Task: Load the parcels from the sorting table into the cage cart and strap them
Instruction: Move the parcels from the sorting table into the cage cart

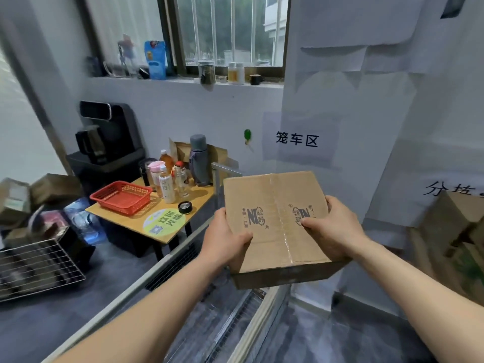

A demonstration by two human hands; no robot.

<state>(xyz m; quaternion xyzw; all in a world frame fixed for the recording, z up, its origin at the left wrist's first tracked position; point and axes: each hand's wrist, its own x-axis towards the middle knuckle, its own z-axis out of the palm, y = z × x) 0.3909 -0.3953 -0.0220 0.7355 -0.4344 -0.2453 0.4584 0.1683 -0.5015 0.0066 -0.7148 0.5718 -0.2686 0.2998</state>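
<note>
A brown cardboard parcel (275,205) with a taped seam and printed logos is held in the air in front of me. My left hand (225,238) grips its left edge with the thumb on top. My right hand (330,226) grips its right side, fingers curled over the lid. Below the parcel runs the grey metal frame of the cage cart (167,260), with wire mesh visible inside it. More cardboard parcels (450,231) are stacked at the right edge.
A small wooden table (136,221) to the left carries a red basket (121,196), bottles and a grey flask. A wire rack (36,268), boxes and a black machine stand further left. A white wall with paper signs is straight ahead.
</note>
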